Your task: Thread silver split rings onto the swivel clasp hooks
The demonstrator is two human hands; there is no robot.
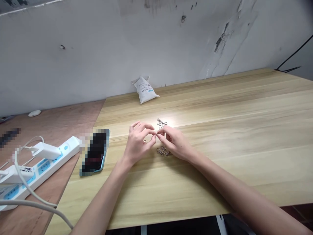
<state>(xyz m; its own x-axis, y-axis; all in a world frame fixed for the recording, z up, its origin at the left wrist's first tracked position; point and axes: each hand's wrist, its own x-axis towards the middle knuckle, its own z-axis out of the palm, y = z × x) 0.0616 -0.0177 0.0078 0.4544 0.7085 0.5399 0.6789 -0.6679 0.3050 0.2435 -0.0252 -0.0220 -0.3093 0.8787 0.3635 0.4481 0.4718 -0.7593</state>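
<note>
Clasps [163,151] near left hand [137,143], right hand [174,142]; fingers [153,137] pinching small metal piece [156,133]; phone [95,152] beside.

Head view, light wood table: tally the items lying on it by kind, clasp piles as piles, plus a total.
White barcode-labelled plastic pouch: 1
Phone in pale blue case: 1
Silver metal clasp piles: 2 (single clasps too tangled to count)
Small metal ring by the left hand: 1
Total: 5
</note>
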